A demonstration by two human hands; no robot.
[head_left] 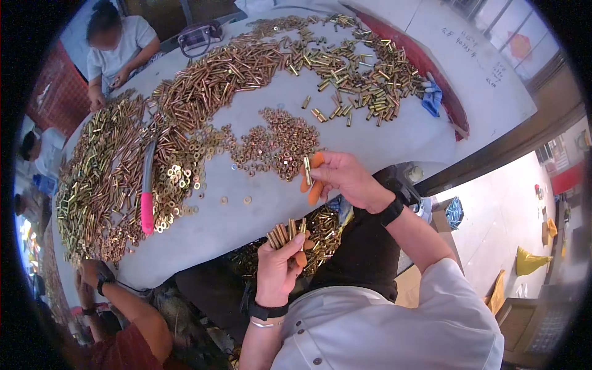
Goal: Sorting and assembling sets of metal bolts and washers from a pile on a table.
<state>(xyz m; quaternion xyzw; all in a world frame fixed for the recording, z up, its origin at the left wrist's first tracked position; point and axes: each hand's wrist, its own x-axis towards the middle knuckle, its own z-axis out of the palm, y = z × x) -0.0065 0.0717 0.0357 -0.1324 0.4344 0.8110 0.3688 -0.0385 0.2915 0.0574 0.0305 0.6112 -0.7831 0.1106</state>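
My left hand (277, 265) is closed around a bunch of metal tubes (285, 233), their ends sticking up above the fingers. In my right hand (346, 177), a brass-coloured tube (307, 168) is pinched upright between fingertips covered by orange finger cots (315, 192). This hand is over the table's near edge, beside a heap of small copper-coloured nuts (277, 143). Below my hands, in front of my lap, lies a mass of similar brass-coloured pieces (325, 233); what contains it is mostly hidden.
Long heaps of metal rods (222, 69) and loose tubes (364, 80) cover the pale table (203, 240). Washers (179, 179) lie near a pink-handled tool (147, 213). A blue glove (431, 98) is at the right edge. Co-workers sit far left and near left.
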